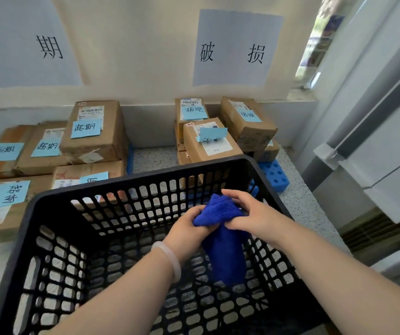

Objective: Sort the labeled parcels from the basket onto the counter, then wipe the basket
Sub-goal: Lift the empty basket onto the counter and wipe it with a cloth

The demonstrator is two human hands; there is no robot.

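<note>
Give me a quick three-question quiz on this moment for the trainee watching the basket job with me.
1. True or false: a parcel lies inside the black basket.
2. Which holds the blue cloth: A, the left hand alone; B, the right hand alone; C, both hands?
3. Fill in: the handwritten notes stuck on the parcels are light ___.

Key: 1 false, only the cloth hangs in it. 2 C. 3 blue.
</note>
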